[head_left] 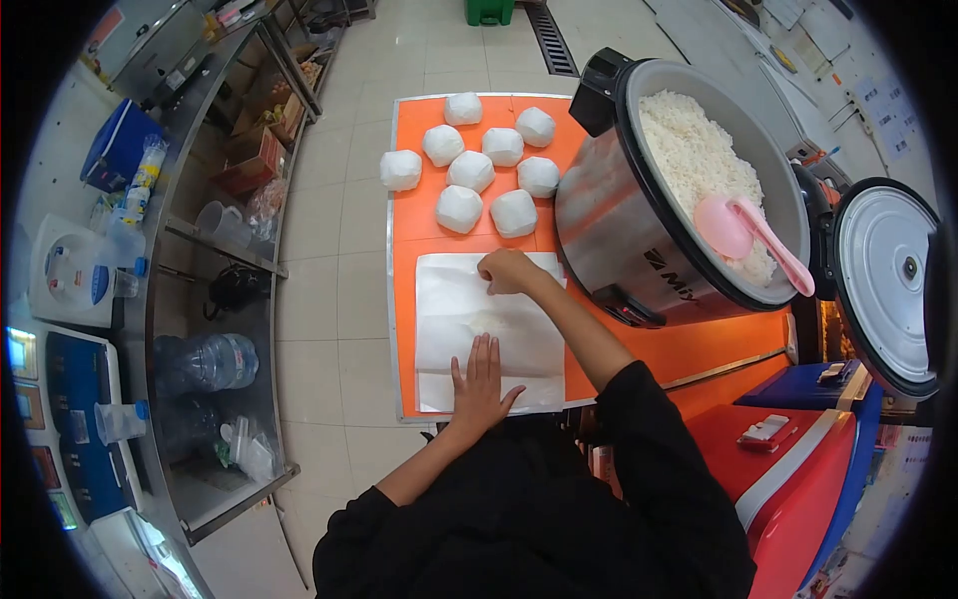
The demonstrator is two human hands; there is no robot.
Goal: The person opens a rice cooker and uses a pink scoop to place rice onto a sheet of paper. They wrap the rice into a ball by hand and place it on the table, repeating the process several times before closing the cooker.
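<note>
White sheets of wrapping paper (449,309) lie on the orange table in front of me. My left hand (481,387) rests palm down on the lower part of the paper, fingers stretched out and thumb apart. Near the paper's top edge, my right hand (507,272) is closed, its fingers curled; whatever it may hold is hidden. Just beyond it sit several rounded white paper-wrapped packets (459,209). To the right stands a large rice cooker (609,225) full of cooked white rice (689,130). A pink rice paddle (726,228) lies on the rice.
The orange table (439,243) has a metal edge. The cooker's lid (886,285) hangs open at the right, above a red cool box (798,499). On the left, a steel shelf rack (225,489) holds large water bottles (215,361) and boxes. A floor drain (552,40) lies beyond the table.
</note>
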